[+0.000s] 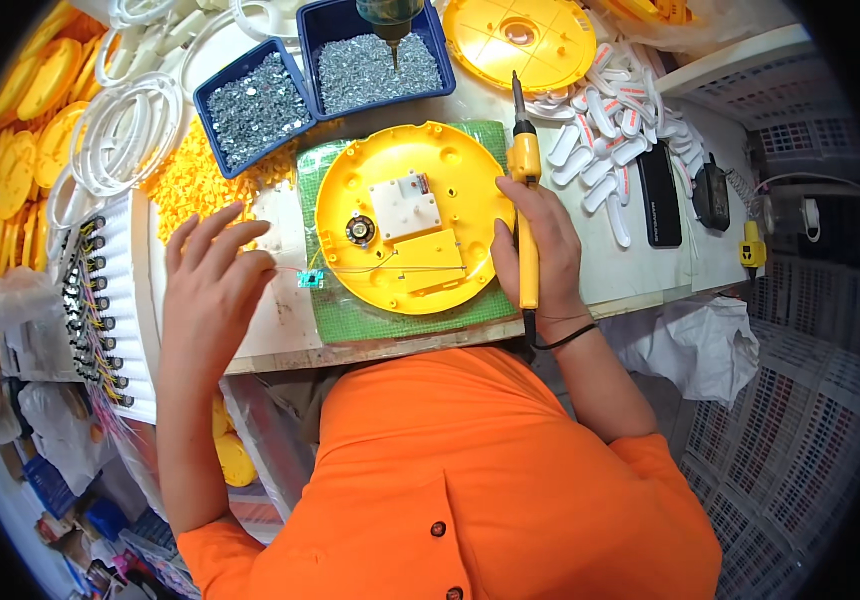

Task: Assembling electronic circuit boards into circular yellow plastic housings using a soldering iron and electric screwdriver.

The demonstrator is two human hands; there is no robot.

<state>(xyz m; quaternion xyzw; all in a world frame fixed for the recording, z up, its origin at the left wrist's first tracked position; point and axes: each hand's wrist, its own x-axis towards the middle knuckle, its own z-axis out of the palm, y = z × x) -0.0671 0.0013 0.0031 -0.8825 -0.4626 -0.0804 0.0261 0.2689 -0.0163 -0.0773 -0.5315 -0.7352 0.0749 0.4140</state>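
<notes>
A round yellow plastic shell (480, 200) lies open side up on a green cutting mat (360, 325). Inside it sit a white box (405, 207), a small round speaker (360, 230) and a yellow rectangular cover (430, 262). Thin wires run from the shell to a small green circuit board (311, 279) at the mat's left edge. My left hand (212, 265) pinches a thin red wire beside that board, its other fingers spread; the thumb is mostly hidden. My right hand (548, 245) is closed round a slim yellow corded tool (527, 250), dark tip pointing away, beside the shell's right rim.
Two blue bins (380, 62) of screws stand at the back, under a hanging power screwdriver (390, 15). White plastic pieces (615, 130) and a black rectangular case (659, 197) lie right. Speakers with wires (100, 300) line the left; white rings (130, 135) and yellow parts (195, 185) lie behind.
</notes>
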